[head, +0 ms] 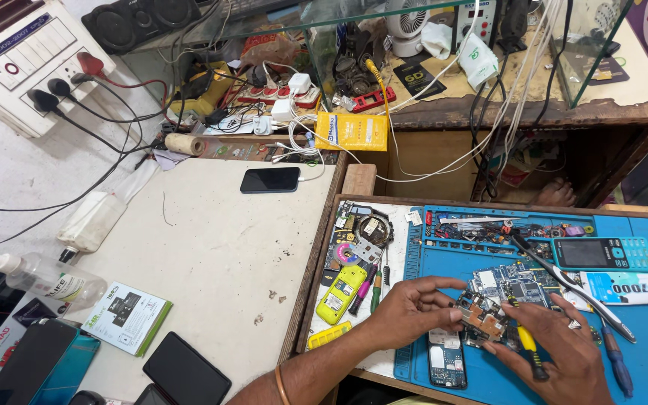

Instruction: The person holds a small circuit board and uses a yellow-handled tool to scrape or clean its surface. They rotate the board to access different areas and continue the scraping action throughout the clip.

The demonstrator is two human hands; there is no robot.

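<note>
Left hand: we pinch the small circuit board at its left edge, thumb and fingers closed on it, holding it just above the blue mat.
Right hand: we grip the yellow-handled screwdriver in a closed fist, its tip meeting the board's right side.
Board: it sits between our two hands, over the mat's near edge, just above a bare phone frame lying flat there.
Doing it well: we judge the board wants a firm pinch by its edges only, kept level, with the driver upright on the screw so the tip does not slip across the parts.
Pressure: light and straight down seems best to us; a slanted push could skate the tip over the board.
Near the hands: a larger circuit board lies on the mat just behind; a pair of tweezers runs slantwise to the right, beside a white tube.
Further out: a teal keypad phone rests toward the mat's far right corner; a yellow phone shell lies at the tray's left side.
Left surface: a dark smartphone lies near its far edge, and a clear bottle lies at its left edge.
Loose screws: we cannot tell where any are kept.
</note>
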